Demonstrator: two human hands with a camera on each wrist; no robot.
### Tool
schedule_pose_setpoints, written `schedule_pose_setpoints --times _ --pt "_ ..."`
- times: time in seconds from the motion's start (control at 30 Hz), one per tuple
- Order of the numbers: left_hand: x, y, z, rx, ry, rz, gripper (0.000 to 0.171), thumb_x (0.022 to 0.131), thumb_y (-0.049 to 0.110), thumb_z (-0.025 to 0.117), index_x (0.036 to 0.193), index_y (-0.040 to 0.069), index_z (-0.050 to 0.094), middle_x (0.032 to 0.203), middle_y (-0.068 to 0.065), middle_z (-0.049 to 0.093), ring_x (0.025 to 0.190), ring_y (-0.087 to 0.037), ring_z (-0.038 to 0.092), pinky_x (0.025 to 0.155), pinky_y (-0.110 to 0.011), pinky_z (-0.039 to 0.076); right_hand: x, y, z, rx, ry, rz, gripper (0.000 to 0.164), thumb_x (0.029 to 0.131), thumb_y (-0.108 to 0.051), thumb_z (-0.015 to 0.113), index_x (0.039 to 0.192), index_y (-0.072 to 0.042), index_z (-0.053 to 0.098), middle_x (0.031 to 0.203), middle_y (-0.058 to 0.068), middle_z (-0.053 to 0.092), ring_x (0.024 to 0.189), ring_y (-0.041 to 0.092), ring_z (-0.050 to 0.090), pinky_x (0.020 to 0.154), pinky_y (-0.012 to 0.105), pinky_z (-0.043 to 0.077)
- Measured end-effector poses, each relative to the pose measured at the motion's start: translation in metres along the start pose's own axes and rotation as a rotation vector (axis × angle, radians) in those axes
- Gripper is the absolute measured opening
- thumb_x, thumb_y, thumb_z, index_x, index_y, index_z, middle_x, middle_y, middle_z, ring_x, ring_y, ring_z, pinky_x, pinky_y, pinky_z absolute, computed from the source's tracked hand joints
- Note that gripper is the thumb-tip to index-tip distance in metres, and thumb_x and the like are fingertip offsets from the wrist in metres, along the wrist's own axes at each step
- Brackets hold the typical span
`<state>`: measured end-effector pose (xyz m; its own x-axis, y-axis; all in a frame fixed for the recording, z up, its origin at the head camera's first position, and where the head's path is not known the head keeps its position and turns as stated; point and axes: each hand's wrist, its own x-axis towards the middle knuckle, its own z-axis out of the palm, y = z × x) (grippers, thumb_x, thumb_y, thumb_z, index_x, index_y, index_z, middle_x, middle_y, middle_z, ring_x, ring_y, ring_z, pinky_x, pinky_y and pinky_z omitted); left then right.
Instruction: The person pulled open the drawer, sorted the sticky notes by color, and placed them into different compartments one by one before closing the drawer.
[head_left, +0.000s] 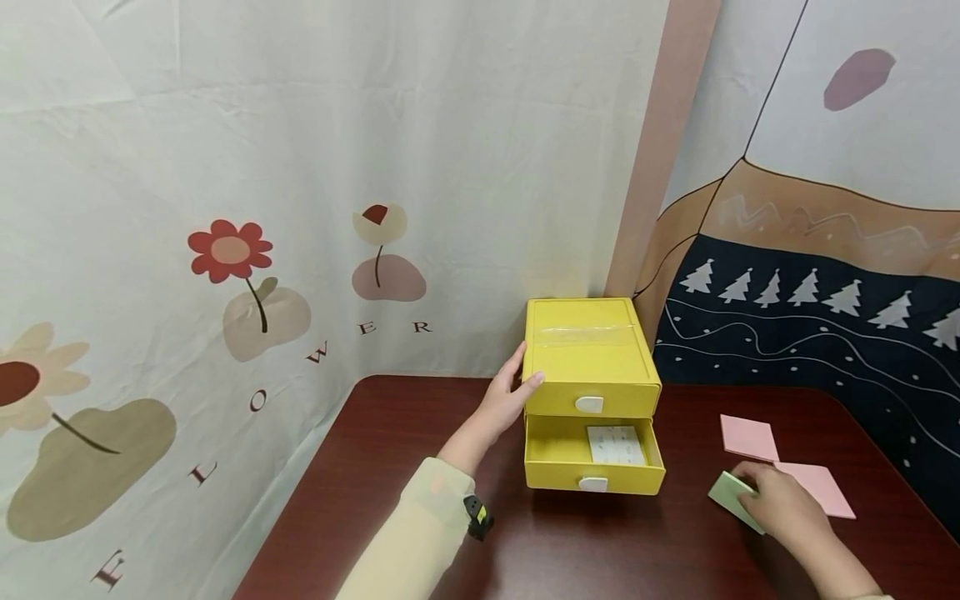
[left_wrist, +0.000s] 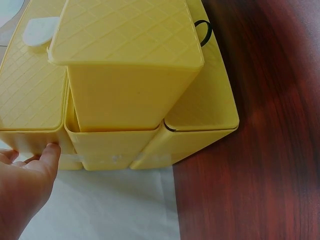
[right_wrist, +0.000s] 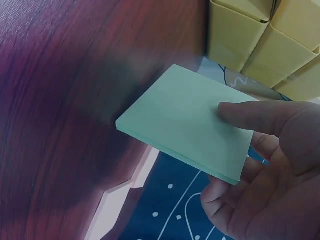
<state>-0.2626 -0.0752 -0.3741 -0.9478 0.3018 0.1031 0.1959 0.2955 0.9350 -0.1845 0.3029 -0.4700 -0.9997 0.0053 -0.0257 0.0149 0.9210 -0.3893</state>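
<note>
A yellow drawer box [head_left: 585,346] stands at the back of the dark red table, its lower drawer [head_left: 546,442] pulled out. Inside that drawer lies a white patterned pad [head_left: 617,445]. My left hand [head_left: 504,402] rests against the box's left side, with the thumb near the top front edge; in the left wrist view the fingertips touch the yellow side wall [left_wrist: 35,141]. Between thumb and fingers, my right hand [head_left: 783,500] pinches a green sticky note pad [right_wrist: 185,120], held tilted above the table at the right. The box's upper drawer [head_left: 558,400] is closed.
Two pink sticky note pads [head_left: 750,437] [head_left: 817,489] lie on the table [head_left: 420,433] beyond and beside the right hand. A pale curtain [head_left: 465,167] with printed flowers hangs behind, and a dark printed cloth [head_left: 795,333] hangs at the right.
</note>
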Motion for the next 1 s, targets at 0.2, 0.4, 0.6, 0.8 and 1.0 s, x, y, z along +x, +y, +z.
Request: schedule_pose_setpoints --times 0.2,0.4,0.6,0.8,1.0 --pt "0.000 0.000 0.000 -0.003 0.001 0.001 0.067 0.098 0.030 0.051 0.153 0.020 0.014 0.159 -0.008 0.013 0.145 -0.029 0.012 0.115 -0.052 0.018 -0.001 -0.007 0.001 0.011 0.061 -0.023 0.018 0.079 -0.007 0.064 0.096 -0.010 0.067 0.083 0.010 0.066 0.066 0.016 0.051 0.054 0.035 0.038" --pt "0.001 -0.002 0.000 0.000 -0.001 0.006 0.067 0.098 0.029 0.051 0.153 0.020 0.014 0.159 -0.008 0.013 0.145 -0.029 0.012 0.115 -0.051 0.017 0.000 -0.013 0.003 0.021 0.125 -0.082 0.016 0.078 -0.007 0.067 0.093 -0.010 0.069 0.084 0.010 0.066 0.066 0.016 0.051 0.054 0.034 0.039" --pt "0.001 -0.002 0.000 -0.007 0.001 0.010 0.067 0.098 0.029 0.051 0.153 0.020 0.014 0.159 -0.008 0.013 0.145 -0.028 0.012 0.115 -0.051 0.018 0.000 -0.021 0.004 0.035 0.215 -0.146 0.015 0.075 -0.006 0.070 0.089 -0.011 0.070 0.086 0.008 0.066 0.067 0.015 0.052 0.055 0.033 0.039" --pt "0.001 -0.002 0.000 -0.006 -0.003 0.009 0.067 0.098 0.030 0.051 0.153 0.020 0.014 0.159 -0.007 0.013 0.145 -0.028 0.012 0.115 -0.051 0.018 -0.003 -0.029 0.005 0.039 0.286 -0.145 0.015 0.075 -0.007 0.072 0.088 -0.013 0.071 0.079 0.001 0.061 0.064 0.014 0.050 0.053 0.031 0.036" --pt "0.001 -0.002 0.000 -0.002 -0.005 0.002 0.067 0.098 0.030 0.051 0.153 0.021 0.014 0.159 -0.007 0.012 0.145 -0.028 0.011 0.115 -0.052 0.017 -0.004 -0.037 0.005 0.059 0.372 -0.161 0.016 0.071 -0.006 0.076 0.085 -0.014 0.074 0.081 0.001 0.065 0.069 0.018 0.058 0.055 0.034 0.042"
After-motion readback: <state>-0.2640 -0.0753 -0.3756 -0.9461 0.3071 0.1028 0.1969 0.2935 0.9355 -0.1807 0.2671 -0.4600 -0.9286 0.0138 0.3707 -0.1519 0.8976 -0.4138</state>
